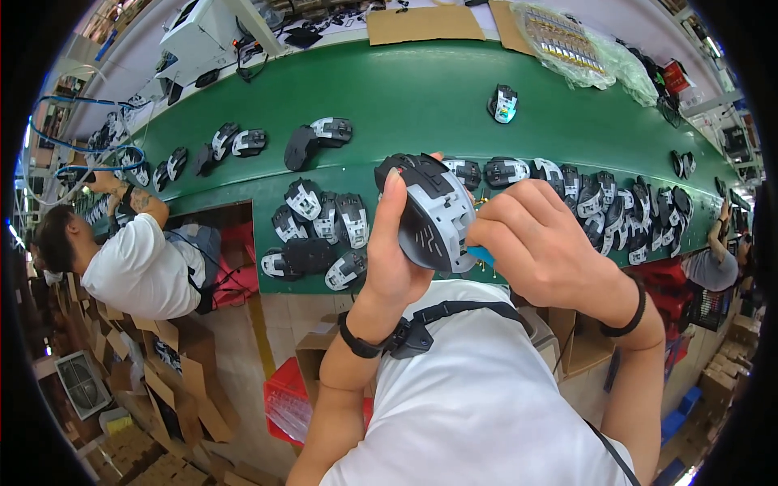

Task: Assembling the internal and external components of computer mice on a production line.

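My left hand [387, 251] is closed around a black and grey computer mouse [429, 212], held tilted above the bench's near edge with its thumb along the side. Against the mouse's right side, my right hand [539, 243] has its fingers pinched together. A small blue piece [481, 255] shows just under those fingertips; what exactly they grip is hidden. Several similar mice [328, 217] lie on the green bench [389, 97] to the left of my hands. A dense cluster of mice [616, 206] spreads to the right.
One mouse [503, 104] lies alone farther back. Cardboard sheets [425, 24] and bagged small parts [563, 40] line the far edge. A co-worker in a white shirt [146, 267] sits at left, another person [711, 263] at far right. A red crate [288, 405] and boxes stand below.
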A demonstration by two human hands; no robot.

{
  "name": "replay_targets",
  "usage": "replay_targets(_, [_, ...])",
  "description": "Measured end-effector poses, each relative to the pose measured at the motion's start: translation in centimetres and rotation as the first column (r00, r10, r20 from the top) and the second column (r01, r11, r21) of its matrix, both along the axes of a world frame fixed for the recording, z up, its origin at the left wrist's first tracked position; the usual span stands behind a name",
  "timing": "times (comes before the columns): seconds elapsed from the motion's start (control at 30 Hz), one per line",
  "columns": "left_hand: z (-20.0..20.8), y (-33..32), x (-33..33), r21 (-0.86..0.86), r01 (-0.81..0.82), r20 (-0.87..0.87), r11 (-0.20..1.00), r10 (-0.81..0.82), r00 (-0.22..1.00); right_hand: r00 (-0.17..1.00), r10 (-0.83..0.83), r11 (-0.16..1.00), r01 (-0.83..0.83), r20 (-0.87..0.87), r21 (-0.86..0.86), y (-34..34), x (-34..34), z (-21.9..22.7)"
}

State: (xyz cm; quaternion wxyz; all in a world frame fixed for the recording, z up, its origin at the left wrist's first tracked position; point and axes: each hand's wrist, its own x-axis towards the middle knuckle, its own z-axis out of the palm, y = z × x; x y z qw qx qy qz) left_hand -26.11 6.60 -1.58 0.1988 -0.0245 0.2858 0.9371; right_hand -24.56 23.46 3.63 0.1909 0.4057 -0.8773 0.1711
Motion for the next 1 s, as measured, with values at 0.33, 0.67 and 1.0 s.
replay_targets(0.33, [-1.5,-0.7,0.5,0.053,-0.089,0.099,0.995,0.083,0.992,0.985,0.102,0.995,-0.102,0.136,-0.009,-1.4,-0.9,-0.4])
replay_targets(0.67, [-2.3,-1.4,1.2,0.007,-0.123,0.100,0.992,0.122,0.988,0.965,0.067,0.982,-0.020,0.252,-0.186,-2.5,1.4,-2.1])
replay_targets(1.0, [-1.3,-0.3,0.0,-0.080,-0.063,-0.010,0.995,0.063,0.998,0.968,0.015,0.981,0.034,0.250,-0.191,-1.7,1.6,-2.7])
